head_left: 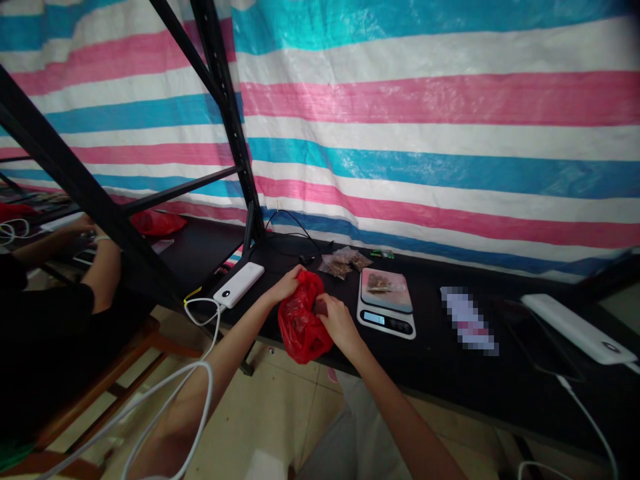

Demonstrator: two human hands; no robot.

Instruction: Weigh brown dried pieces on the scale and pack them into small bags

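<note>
A crumpled red plastic bag (301, 328) hangs in front of me at the table's front edge. My left hand (289, 283) is closed on its upper left rim. At the right side of its mouth, my right hand (340, 322) has its fingers curled against the bag. A dark reddish patch shows by those fingertips; I cannot make out what it is. Right of the bag stands a kitchen scale (387, 303) with a lit display, and a small clear packet of brown pieces (383, 285) lies on its plate. More such packets (345, 263) lie behind.
A white power bank (240, 285) with a cable lies left on the black table (425, 363). Further right are a pixelated patch, a dark phone (540, 340) and another power bank (577, 328). A black metal frame (220, 87) rises at left; beyond it a co-worker's arms (104, 270) show.
</note>
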